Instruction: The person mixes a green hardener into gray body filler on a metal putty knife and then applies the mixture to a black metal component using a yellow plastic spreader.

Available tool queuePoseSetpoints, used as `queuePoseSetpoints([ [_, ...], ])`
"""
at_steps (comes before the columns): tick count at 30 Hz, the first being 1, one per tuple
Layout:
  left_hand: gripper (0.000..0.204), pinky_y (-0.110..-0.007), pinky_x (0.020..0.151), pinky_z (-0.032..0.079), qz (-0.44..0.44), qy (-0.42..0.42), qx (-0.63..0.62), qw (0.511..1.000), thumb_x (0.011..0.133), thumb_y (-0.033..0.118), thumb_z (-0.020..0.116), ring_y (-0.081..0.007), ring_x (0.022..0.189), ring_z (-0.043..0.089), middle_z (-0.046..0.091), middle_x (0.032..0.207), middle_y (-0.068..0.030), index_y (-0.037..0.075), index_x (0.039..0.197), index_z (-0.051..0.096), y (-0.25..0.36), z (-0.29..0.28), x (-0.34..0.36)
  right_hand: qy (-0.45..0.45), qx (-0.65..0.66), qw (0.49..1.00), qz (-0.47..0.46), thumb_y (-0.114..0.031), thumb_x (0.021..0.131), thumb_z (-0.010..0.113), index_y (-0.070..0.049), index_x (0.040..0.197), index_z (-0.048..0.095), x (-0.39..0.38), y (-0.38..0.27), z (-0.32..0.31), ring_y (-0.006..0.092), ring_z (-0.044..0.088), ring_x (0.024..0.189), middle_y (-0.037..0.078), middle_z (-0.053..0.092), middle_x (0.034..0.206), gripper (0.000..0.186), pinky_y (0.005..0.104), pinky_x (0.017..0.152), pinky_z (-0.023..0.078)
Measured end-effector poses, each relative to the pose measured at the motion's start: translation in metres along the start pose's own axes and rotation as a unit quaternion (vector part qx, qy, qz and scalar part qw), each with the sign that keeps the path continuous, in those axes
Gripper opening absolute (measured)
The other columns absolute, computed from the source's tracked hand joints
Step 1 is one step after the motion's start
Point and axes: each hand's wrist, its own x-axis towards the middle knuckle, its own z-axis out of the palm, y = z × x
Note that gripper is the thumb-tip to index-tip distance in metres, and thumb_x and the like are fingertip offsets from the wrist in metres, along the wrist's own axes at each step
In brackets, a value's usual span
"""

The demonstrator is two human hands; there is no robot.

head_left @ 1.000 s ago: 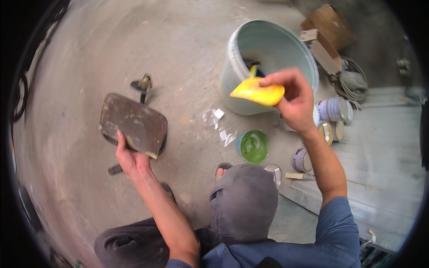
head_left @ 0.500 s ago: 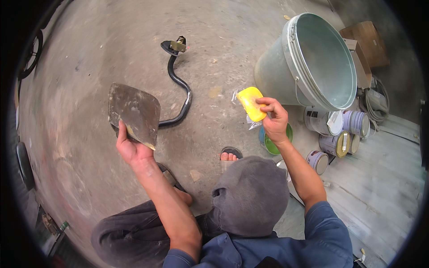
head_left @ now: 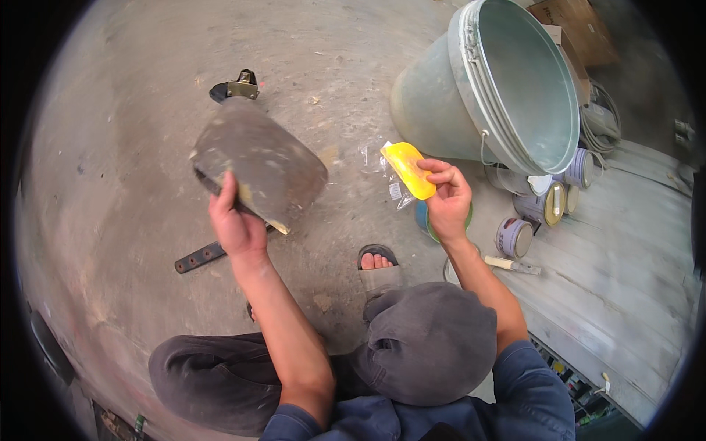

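Note:
My left hand grips a dark, curved plate by its lower left edge, thumb on its face. Pale and yellowish smears mark the plate, which is blurred by motion. In my right hand is a yellow putty spreader, pinched by its right side between thumb and fingers. Clear plastic wrapping shows behind the spreader; whether I hold it is unclear. Beyond the plate, a brass-coloured bracket with black parts lies on the floor. A black flat bar with holes pokes out below the plate.
A large pale green bucket stands at the far right. A smaller blue-green tub is partly behind my right hand. Several paint cans, a brush and a coiled hose lie farther right. My sandalled foot rests in front.
The plate has swung to the right and tilted, and now covers the bent black tube. The perforated bar has come into sight. My right hand keeps the spreader, now turned slightly; the view has shifted.

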Motion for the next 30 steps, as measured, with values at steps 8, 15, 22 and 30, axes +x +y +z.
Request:
queuePoseSetpoints([
  [8, 0.029, -0.031, 0.077, 0.053, -0.231, -0.119, 0.418, 0.871, 0.089, 0.008, 0.071, -0.0172, 0.085, 0.068, 0.073, 0.101, -0.0104, -0.002, 0.115, 0.065, -0.058, -0.024, -0.006, -0.002, 0.004, 0.998, 0.067, 0.004, 0.086, 0.069, 0.002, 0.101, 0.062, -0.018, 0.009, -0.021, 0.0203, 0.060, 0.111, 0.012, 0.056, 0.122, 0.016, 0.0282, 0.090, 0.050],
  [15, 0.030, -0.033, 0.074, 0.052, -0.112, -0.182, 0.624, 0.752, 0.085, 0.004, 0.073, -0.0176, 0.081, 0.067, 0.073, 0.092, -0.0101, -0.005, 0.113, 0.066, -0.124, -0.073, -0.022, 0.130, -0.066, 0.983, 0.115, 0.004, 0.085, 0.071, 0.004, 0.115, 0.056, -0.032, 0.007, 0.007, 0.0178, 0.061, 0.108, 0.012, 0.055, 0.114, 0.034, 0.0302, 0.091, 0.053],
  [22, 0.017, -0.026, 0.066, 0.048, -0.173, -0.112, 0.538, 0.817, 0.087, 0.011, 0.073, -0.0091, 0.071, 0.061, 0.071, 0.082, -0.0043, -0.002, 0.098, 0.071, -0.119, -0.063, -0.021, 0.091, 0.031, 0.960, 0.262, 0.001, 0.084, 0.075, 0.007, 0.126, 0.052, -0.053, 0.045, -0.006, 0.0176, 0.065, 0.102, 0.012, 0.066, 0.111, 0.048, 0.0303, 0.089, 0.054],
  [30, 0.017, -0.032, 0.070, 0.049, 0.204, -0.015, 0.628, 0.751, 0.097, 0.017, 0.060, -0.0138, 0.077, 0.061, 0.067, 0.088, -0.0047, 0.001, 0.102, 0.059, -0.076, 0.000, -0.034, 0.112, 0.223, 0.918, 0.308, -0.005, 0.092, 0.066, 0.002, 0.128, 0.051, -0.069, 0.049, 0.006, 0.0187, 0.062, 0.109, 0.011, 0.062, 0.119, 0.040, 0.0345, 0.093, 0.051],
])
